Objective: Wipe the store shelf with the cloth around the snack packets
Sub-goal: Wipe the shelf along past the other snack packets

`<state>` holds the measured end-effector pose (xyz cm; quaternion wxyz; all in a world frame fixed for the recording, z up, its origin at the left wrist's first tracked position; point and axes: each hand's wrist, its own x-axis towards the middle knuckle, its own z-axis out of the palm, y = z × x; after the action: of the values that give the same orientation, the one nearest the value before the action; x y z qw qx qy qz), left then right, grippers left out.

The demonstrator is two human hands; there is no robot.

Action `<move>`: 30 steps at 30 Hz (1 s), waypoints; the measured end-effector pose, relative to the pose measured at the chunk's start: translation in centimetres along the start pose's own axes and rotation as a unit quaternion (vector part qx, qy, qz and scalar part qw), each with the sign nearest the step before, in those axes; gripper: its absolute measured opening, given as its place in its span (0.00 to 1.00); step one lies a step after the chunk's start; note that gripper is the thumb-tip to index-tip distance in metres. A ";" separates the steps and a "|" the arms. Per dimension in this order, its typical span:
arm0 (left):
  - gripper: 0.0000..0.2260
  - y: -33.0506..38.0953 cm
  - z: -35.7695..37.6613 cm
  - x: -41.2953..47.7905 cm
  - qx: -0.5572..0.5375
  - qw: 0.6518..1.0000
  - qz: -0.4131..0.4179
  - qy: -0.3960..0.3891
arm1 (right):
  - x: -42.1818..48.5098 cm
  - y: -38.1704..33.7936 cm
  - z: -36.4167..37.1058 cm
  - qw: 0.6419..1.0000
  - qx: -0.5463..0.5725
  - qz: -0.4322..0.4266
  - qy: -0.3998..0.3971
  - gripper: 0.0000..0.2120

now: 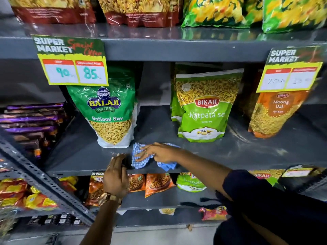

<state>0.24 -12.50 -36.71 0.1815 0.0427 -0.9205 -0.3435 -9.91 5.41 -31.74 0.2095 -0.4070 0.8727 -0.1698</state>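
Step in hand: wiping the front strip of the shelf [247,152]. My right hand [157,152] presses the cloth [139,163] flat, fingers spread, just before the Balaji packet [110,112]. My left hand [115,175] rests open on the edge. Next: sweep right, toward the Bikaji packet [205,106], without nudging it.

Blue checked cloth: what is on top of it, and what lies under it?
The right hand lies flat on the blue checked cloth, fingers spread. Under it is the grey shelf; that covered patch cannot be seen.
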 end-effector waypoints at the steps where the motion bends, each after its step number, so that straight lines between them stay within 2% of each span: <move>1: 0.26 0.0 0.3 -0.1 0.009 1.000 -0.001 0.006 | -0.7 0.9 0.1 1.000 0.002 -0.026 0.000 0.33; 4: 0.27 0.9 1.5 -0.5 0.027 0.999 -0.022 0.031 | -3.5 3.8 -0.6 0.997 -0.006 -0.079 -0.015 0.35; 8: 0.24 3.0 3.6 -1.3 0.054 0.995 -0.065 0.054 | -7.8 8.0 -1.2 0.996 -0.015 -0.087 -0.032 0.35; 12: 0.25 5.6 6.1 -2.5 0.026 0.997 -0.048 0.058 | -11.5 11.8 -2.0 0.998 0.020 -0.059 -0.023 0.35; 15: 0.20 8.0 7.8 -2.6 0.033 0.998 -0.027 0.039 | -14.0 14.4 -2.6 0.998 0.032 -0.048 -0.012 0.36; 18: 0.19 10.0 9.2 -2.2 0.049 0.999 -0.011 0.012 | -17.0 16.1 -3.4 0.999 0.038 -0.024 -0.004 0.36; 23: 0.22 12.0 10.8 -1.2 0.096 0.994 -0.012 -0.046 | -19.1 16.4 -5.9 0.999 0.017 0.024 0.018 0.33; 26: 0.24 12.0 11.3 -0.9 0.127 0.989 -0.017 -0.076 | -16.4 13.5 -5.6 0.997 0.019 -0.007 0.069 0.31; 30: 0.25 10.8 11.5 -1.1 0.164 0.983 0.030 -0.080 | -13.9 12.4 -2.8 0.998 -0.014 -0.051 0.036 0.32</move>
<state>-2.37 3.03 -38.06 0.1085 0.0165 -0.9767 -0.1845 -11.21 24.20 -31.98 0.1632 -0.4476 0.8601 -0.1823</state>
